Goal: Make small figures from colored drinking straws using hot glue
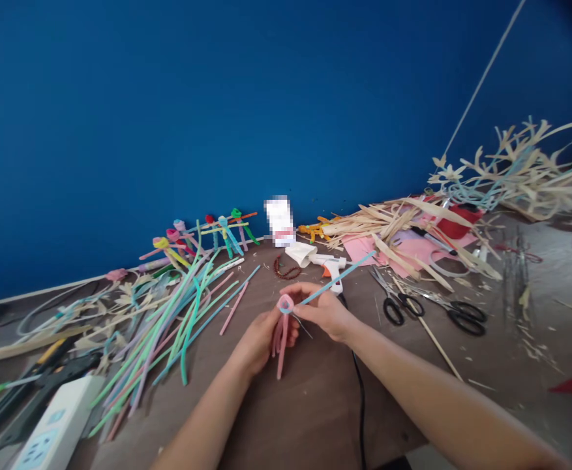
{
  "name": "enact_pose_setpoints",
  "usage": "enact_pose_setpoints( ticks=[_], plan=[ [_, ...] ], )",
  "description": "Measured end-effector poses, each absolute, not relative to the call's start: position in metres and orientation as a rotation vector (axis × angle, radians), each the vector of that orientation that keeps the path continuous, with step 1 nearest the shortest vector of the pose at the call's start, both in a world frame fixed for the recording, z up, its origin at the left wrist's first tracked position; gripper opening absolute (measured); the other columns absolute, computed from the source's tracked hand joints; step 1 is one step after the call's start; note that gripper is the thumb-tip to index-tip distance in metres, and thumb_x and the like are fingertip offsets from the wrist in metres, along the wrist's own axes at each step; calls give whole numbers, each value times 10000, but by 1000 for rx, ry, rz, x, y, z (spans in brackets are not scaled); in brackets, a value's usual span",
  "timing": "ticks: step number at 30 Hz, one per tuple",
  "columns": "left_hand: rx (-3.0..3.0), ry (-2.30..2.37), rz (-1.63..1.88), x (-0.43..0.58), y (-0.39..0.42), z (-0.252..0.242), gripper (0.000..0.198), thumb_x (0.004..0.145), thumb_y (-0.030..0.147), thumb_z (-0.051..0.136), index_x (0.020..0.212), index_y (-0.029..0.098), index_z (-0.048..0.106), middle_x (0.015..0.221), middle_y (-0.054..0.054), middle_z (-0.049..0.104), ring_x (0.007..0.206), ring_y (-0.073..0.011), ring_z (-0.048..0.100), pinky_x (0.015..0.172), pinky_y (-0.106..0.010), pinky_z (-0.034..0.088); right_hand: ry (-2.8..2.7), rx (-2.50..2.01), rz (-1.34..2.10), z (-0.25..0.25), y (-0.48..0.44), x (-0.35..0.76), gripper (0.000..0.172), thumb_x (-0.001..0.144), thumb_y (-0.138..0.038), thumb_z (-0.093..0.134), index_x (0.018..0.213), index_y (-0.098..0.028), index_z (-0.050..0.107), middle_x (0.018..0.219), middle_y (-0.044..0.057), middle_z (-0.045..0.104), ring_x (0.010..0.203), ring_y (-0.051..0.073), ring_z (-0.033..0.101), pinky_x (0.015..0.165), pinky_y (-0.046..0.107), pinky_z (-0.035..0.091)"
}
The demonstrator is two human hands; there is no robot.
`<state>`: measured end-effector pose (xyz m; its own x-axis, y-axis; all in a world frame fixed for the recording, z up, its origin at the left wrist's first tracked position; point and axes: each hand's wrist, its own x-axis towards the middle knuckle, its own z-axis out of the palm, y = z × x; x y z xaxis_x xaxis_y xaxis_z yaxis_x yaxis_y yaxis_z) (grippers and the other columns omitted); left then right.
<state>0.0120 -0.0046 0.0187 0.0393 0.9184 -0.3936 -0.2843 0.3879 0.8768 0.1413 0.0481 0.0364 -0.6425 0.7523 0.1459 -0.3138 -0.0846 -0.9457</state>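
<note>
My left hand (pixel 261 336) is closed around a small pink pipe-cleaner figure (pixel 282 326) with a coiled round head and legs that hang down. My right hand (pixel 322 308) pinches the figure just below the head. It also grips a light blue pipe cleaner (pixel 338 277) that runs up and to the right from the figure. Both hands hover just above the brown table (pixel 305 405) near its middle.
A pile of coloured pipe cleaners (pixel 178 313) lies left, with finished figures (pixel 217 235) against the blue wall. A white glue gun (pixel 332 267), two scissors (pixel 398 303) (pixel 464 316), pink paper and dried leaf strips (pixel 413 228) lie right. A power strip (pixel 53 431) sits at lower left.
</note>
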Motion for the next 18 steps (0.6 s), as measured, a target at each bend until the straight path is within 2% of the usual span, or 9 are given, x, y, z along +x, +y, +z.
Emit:
enact_pose_setpoints(
  ticks=[3,7,9,12,14,18],
  plan=[
    [868,1395,1108,11,-3,16,488,633,584,518,583,101,557,453,-18,532,412,-100,470,434,-205,367,-1583,-519,1643,39,45,141,169,701,-258,583,848,-174,580,717,-5,577,625,103,532,578,237,436],
    [1086,1605,1171,7,-3,15,460,664,553,502,521,117,531,424,13,488,374,-81,408,389,-191,296,-1683,-545,1496,39,44,141,125,714,-239,562,813,-163,555,707,-1,568,623,102,524,567,227,428],
    [1146,1672,1259,6,-5,18,391,684,500,510,569,128,546,477,14,512,427,-92,444,428,-193,327,-1689,-572,1461,39,44,141,97,705,-217,562,781,-160,540,688,-10,556,609,93,507,557,216,411],
    [1245,1750,1447,7,-9,25,264,704,408,530,745,149,568,638,-3,571,576,-116,507,536,-201,384,-1683,-618,1437,38,46,141,65,690,-197,564,720,-155,524,647,-26,522,563,76,466,522,198,381],
    [1270,1748,1449,7,-11,28,245,722,389,514,787,155,554,656,-3,566,579,-114,501,536,-199,383,-1678,-623,1450,38,46,141,70,694,-211,562,701,-155,521,638,-30,505,545,71,447,502,192,369],
    [1357,1783,1221,5,-8,28,311,762,416,444,619,149,515,480,35,449,435,-89,398,426,-192,299,-1630,-642,1554,36,45,141,107,698,-247,567,693,-161,505,619,-36,491,505,64,440,471,188,352]
  ],
)
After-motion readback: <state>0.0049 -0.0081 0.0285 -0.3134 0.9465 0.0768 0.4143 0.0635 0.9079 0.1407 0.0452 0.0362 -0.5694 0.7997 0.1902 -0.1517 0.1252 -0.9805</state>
